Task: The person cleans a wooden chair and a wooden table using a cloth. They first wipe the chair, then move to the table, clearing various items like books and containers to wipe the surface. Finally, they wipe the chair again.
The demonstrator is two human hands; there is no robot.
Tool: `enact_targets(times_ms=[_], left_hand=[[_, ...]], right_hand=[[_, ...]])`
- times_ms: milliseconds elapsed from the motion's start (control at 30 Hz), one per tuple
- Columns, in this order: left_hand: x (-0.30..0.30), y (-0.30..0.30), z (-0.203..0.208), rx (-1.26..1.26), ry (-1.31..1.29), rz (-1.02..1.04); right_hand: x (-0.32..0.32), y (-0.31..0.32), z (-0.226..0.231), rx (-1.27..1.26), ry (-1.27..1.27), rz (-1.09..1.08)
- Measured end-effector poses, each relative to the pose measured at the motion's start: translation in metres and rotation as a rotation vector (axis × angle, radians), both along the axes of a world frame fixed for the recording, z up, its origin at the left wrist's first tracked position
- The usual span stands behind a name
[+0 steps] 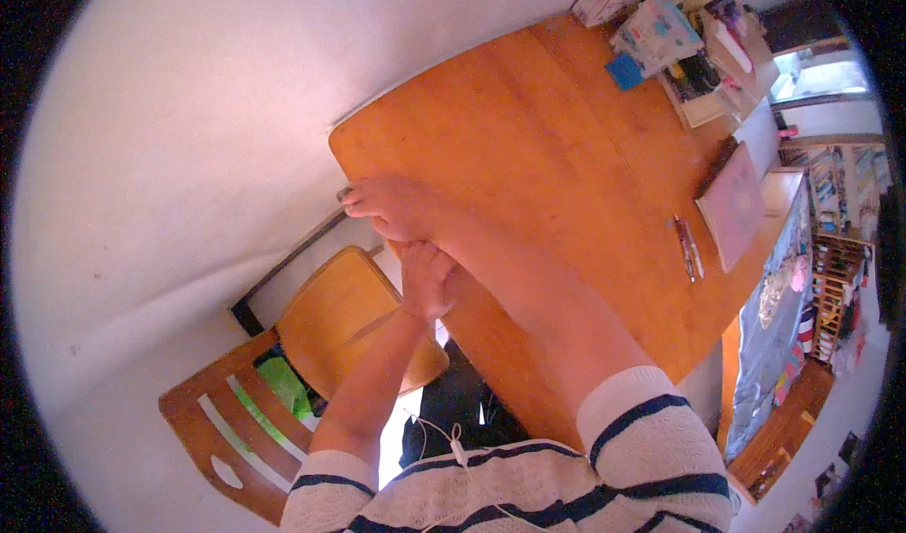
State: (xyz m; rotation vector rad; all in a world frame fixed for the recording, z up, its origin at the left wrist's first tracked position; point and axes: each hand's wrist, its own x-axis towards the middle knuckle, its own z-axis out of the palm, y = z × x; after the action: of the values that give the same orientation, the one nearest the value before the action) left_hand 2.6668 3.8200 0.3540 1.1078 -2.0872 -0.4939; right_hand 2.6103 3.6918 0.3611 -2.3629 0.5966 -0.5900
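Note:
At the left edge of the wooden table [528, 155], my right hand [385, 204] reaches across to the left with its fingers bent. A small dark grey bit shows at its fingertips, too small to name. Just below it is my left hand [427, 276], with its fingers curled closed beside the table edge, close against the underside of my right wrist. What the left hand holds, if anything, is hidden. My right forearm crosses above the tabletop, while the left forearm rises past the chair.
A wooden chair [340, 316] with a slatted back stands at the left, by the white wall [189, 136]. Two pens [687, 250] and a pink notebook [731, 207] lie on the table's right side. Boxes [658, 34] and small items crowd the far right corner. A white cord [458, 443] hangs before my shirt.

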Motion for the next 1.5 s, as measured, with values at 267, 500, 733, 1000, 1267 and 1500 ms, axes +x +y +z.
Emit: enact_targets(times_ms=[267, 500, 733, 1000, 1267, 1500], left_hand=[[-0.018, 0.007, -0.003, 0.438, 0.386, 0.685], [-0.015, 0.007, 0.004, 0.613, 0.687, 0.648], [-0.009, 0.01, -0.009, 0.578, 0.583, 0.718], [-0.012, 0.014, -0.023, 0.435, 0.872, 0.69], [-0.01, 0.045, -0.053, 0.699, 1.41, 0.624], [-0.064, 0.146, 0.002, 0.696, 0.867, 0.614]], right_hand=[[-0.251, 0.084, 0.021, -0.13, 0.317, -1.056], [-0.157, -0.068, 0.014, 0.026, 0.36, -1.175], [0.028, -0.053, -0.006, -0.279, 0.053, -0.464], [0.019, -0.019, 0.005, -0.181, 0.064, 0.005], [-0.089, 0.2, 0.006, -0.166, 0.073, -0.205], [-0.212, 0.383, 0.092, 0.07, 0.394, -0.302]])
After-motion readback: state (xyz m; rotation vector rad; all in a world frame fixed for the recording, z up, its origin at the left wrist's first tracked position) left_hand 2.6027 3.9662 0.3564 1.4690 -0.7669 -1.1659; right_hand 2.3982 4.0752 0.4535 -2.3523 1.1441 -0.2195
